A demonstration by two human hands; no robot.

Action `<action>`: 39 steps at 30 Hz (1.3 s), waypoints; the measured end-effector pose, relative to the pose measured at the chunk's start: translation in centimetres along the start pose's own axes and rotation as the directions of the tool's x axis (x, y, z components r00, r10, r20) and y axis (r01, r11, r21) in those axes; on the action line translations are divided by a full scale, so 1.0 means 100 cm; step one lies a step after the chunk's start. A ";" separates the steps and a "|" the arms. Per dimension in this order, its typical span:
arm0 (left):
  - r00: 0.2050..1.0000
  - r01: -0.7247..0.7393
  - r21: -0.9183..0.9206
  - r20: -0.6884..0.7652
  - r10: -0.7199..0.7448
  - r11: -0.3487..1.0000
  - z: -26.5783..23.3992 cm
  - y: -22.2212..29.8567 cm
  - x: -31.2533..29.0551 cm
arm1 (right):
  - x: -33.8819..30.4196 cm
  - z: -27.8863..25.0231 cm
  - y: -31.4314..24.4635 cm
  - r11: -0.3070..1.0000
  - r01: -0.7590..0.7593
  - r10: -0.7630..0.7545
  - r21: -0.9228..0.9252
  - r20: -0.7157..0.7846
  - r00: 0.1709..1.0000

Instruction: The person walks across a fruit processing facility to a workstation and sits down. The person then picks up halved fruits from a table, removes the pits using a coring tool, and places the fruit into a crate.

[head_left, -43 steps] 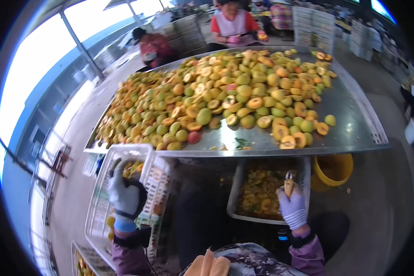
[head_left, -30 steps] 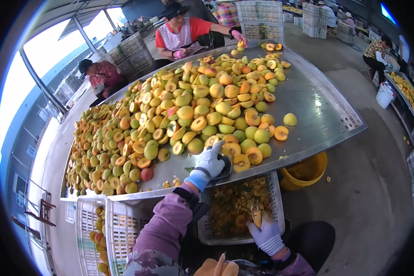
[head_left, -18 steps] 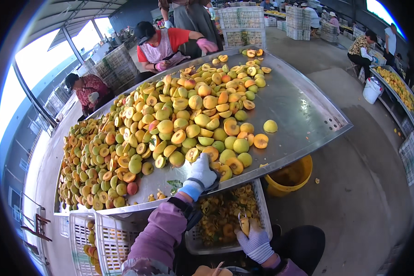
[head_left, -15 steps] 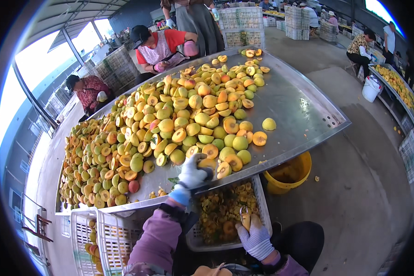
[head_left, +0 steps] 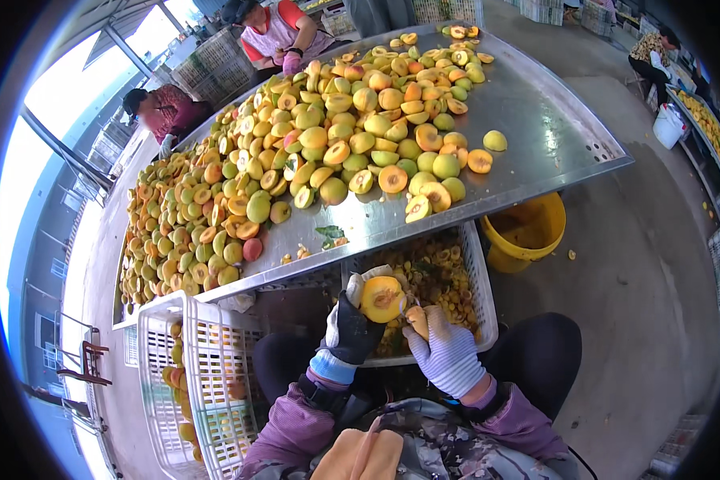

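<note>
My left hand [head_left: 350,326], in a white and black glove with a blue cuff, holds a halved peach [head_left: 382,298], its orange cut face and brown stone hollow turned up. Beside it my right hand [head_left: 444,352], in a striped knit glove, is closed round the wooden handle of a small pitting tool [head_left: 417,320]. The tool's metal tip is close to the fruit's right edge; whether it touches, I cannot tell. Both hands are over a white crate [head_left: 486,292] of peach scraps. Beyond lies a heap of halved peaches [head_left: 328,144] on a metal table [head_left: 544,160].
At my left stands a white slatted crate [head_left: 220,384] holding peach pieces. A yellow bucket [head_left: 536,250] is under the table's right part. Two people [head_left: 276,36] [head_left: 172,116] sit along the far side. Another fruit-laden table [head_left: 708,132] is at the far right.
My left hand has drawn back from the table edge with a peach half and now holds it beside the tool. The right hand has risen slightly. The view has tilted downward.
</note>
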State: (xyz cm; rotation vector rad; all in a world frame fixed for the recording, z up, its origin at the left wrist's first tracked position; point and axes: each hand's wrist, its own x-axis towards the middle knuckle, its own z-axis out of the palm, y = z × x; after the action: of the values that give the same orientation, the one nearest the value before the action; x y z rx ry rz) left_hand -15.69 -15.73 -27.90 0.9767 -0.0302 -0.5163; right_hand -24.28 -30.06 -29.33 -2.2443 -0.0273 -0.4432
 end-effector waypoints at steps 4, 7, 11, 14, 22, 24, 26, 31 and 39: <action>1.000 -0.020 0.076 0.007 0.020 0.997 0.006 0.002 -0.010 | -0.003 0.005 -0.003 0.999 -0.011 0.013 -0.037 0.055 0.998; 0.966 -0.252 0.747 0.154 0.209 0.615 0.010 0.005 -0.016 | -0.004 0.008 -0.003 0.997 -0.001 0.006 -0.083 0.067 0.998; 0.992 -0.110 0.192 0.077 0.097 0.975 0.005 -0.002 -0.014 | -0.004 0.006 -0.005 0.994 -0.034 0.047 -0.106 0.123 0.991; 0.995 -0.003 -0.027 0.102 0.006 1.000 0.004 0.000 -0.015 | -0.004 0.004 -0.005 0.976 -0.022 0.060 -0.216 0.174 0.983; 0.987 -0.158 0.476 0.094 0.129 0.865 0.017 0.006 -0.020 | -0.005 0.006 0.002 0.941 0.087 -0.005 -0.326 0.244 0.970; 0.999 -0.016 0.245 -0.038 0.026 0.970 0.015 -0.002 -0.016 | -0.006 0.007 0.000 0.969 0.029 0.043 -0.244 0.284 0.958; 0.997 -0.040 0.250 -0.056 0.056 0.967 0.017 -0.004 -0.017 | -0.007 0.010 -0.001 0.979 0.010 0.049 -0.206 0.278 0.959; 0.990 -0.101 0.288 -0.063 0.125 0.952 0.019 -0.008 -0.020 | -0.011 0.019 0.001 0.994 -0.042 0.067 -0.104 0.249 0.966; 0.973 -0.211 0.379 -0.006 0.230 0.901 0.019 -0.007 -0.018 | -0.006 0.011 -0.007 0.797 -0.355 0.094 0.488 0.480 0.872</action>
State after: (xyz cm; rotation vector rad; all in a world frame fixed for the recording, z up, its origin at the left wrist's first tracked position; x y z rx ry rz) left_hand -18.04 -16.79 -26.98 1.3448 -0.1993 -0.2783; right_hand -24.61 -28.74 -29.68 -1.6758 -0.1016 0.2011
